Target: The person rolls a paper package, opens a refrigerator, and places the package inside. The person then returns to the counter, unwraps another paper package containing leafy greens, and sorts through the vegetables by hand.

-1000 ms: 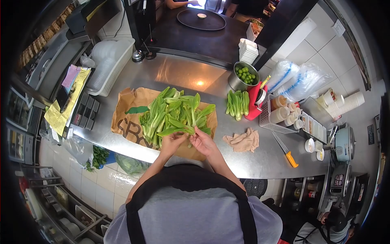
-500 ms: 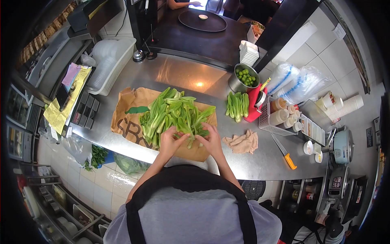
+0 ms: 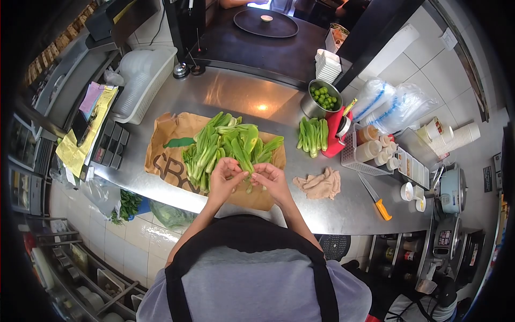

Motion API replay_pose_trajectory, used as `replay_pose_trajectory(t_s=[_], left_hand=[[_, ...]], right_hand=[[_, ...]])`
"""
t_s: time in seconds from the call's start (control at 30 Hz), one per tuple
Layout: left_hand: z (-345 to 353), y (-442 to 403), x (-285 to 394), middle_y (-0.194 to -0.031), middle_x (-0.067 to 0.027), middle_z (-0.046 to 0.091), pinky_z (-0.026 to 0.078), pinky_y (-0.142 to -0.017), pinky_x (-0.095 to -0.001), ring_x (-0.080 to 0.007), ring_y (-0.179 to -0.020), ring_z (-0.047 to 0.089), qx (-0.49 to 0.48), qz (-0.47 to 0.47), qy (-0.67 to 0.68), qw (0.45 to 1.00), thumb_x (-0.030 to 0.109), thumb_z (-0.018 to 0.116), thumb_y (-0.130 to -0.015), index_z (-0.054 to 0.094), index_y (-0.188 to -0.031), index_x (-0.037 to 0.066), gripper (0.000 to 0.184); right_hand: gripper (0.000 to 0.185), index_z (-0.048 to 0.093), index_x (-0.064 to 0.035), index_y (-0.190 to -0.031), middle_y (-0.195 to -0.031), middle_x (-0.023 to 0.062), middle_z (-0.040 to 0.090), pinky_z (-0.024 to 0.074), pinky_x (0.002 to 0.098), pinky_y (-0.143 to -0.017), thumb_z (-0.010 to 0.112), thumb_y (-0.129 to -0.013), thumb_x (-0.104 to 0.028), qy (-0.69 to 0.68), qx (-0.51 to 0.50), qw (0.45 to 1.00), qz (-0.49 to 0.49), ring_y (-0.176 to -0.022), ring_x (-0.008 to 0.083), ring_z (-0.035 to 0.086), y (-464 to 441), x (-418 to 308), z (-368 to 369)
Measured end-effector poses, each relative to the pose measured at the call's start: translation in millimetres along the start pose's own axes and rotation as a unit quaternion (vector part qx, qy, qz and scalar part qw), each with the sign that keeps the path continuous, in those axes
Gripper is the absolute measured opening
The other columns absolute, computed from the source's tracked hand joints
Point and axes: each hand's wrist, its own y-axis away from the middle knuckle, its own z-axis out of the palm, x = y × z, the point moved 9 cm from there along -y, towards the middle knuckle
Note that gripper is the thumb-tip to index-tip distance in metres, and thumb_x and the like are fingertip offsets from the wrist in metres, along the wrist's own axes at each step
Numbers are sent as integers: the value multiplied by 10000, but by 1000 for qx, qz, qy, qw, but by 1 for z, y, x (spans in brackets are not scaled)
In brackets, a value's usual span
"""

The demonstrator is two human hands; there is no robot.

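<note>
A heap of leafy bok choy [image 3: 206,153] lies on a flattened brown paper bag [image 3: 163,137] on the steel counter. Just in front of the heap, one bok choy head [image 3: 242,150] points its leaves away from me. Its stem end is pinched between the fingertips of my left hand [image 3: 226,180] and my right hand [image 3: 271,182], which nearly meet. Both hands are closed, and the fingers partly cover the stem. To the right, a smaller bunch of bok choy [image 3: 313,135] sits apart on the bare steel.
Right of the bag are a crumpled cloth [image 3: 319,183] and an orange-handled knife [image 3: 382,208]. Behind them stand a metal pot of green limes [image 3: 308,107], a red device [image 3: 333,140] and a basket of bottles [image 3: 365,163]. A white crate [image 3: 155,88] is at left.
My hands have come closer together at the stem end. A bok choy head now stands out between them, leaves pointing away. The view has shifted slightly.
</note>
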Motion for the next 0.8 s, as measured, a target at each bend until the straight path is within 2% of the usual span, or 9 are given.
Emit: replay_pose_trajectory(t_s=[0.07,0.17,0.2,0.3,0.4,0.6,0.8], left_hand=[[2,-1,-3,-839,-33,618,471,-538,-192,-71,-692,586,-7,-26,29,999,99,660,-816,582,-890,24,131],[8,0,-23,-853,-53,629,491,-575,-199,-97,-732,614,-85,-107,58,989,83,633,-833,596,-910,21,105],[8,0,-25,-863,-61,633,496,-591,-204,-105,-743,620,-84,-115,70,987,79,626,-838,600,-922,16,109],[7,1,-28,-884,-80,643,510,-635,-219,-128,-762,634,-81,-128,99,983,67,614,-843,609,-955,-1,130],[3,-1,-31,-891,-87,648,516,-659,-235,-138,-756,640,-66,-121,107,985,50,618,-835,612,-966,-15,147],[-2,-4,-32,-905,-98,650,517,-663,-247,-148,-746,644,-37,-94,90,991,15,613,-825,606,-971,-27,152],[-6,-6,-26,-920,-103,647,521,-654,-239,-146,-746,640,-15,-76,102,992,14,596,-835,600,-980,-32,152]], right_hand=[[216,562,14,-1026,-903,35,597,489,208,-658,628,-823,-23,26,1,999,-31,-760,91,603,0,-4,2],[200,572,14,-1005,-906,38,597,495,213,-671,630,-817,-19,105,10,990,-96,-774,92,609,2,-16,4],[194,576,14,-998,-907,38,596,497,215,-675,631,-814,-17,138,14,983,-121,-780,91,610,3,-22,6],[187,568,14,-988,-930,58,611,483,213,-698,624,-809,9,192,28,976,-101,-799,92,609,6,-29,8],[166,564,18,-969,-913,58,618,489,225,-717,616,-811,12,114,26,991,-72,-804,84,606,3,-15,3],[142,564,21,-968,-889,58,629,512,256,-738,589,-829,23,38,52,991,-115,-804,106,608,0,-6,-2],[132,566,22,-985,-925,87,632,535,293,-745,559,-868,-40,-24,62,996,-63,-818,162,633,-1,-4,0]])
